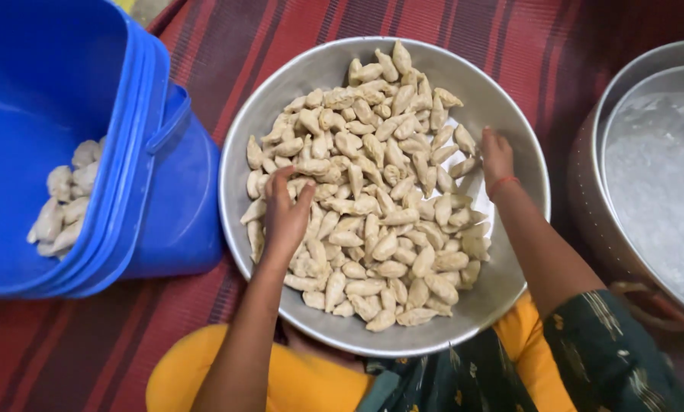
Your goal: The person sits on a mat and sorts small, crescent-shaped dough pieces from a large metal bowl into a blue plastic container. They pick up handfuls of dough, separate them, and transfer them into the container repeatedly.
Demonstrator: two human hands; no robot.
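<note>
Hands lie inside a wide metal bowl [510, 282] full of pale dough pieces [372, 198]. Left hand [287, 214] rests flat on the heap at the left side, fingers together and loosely bent, pinching nothing. Right hand [497, 156] rests at the right edge of the heap, fingers curled down; whether it grips a piece I cannot tell. Bare metal shows along the bowl's right and near rim. Blue bucket [159, 191] stands just beside the bowl's left rim, with some pieces inside. Another metal pot [593, 206] stands near on the right, on striped red cloth [67, 343].
</note>
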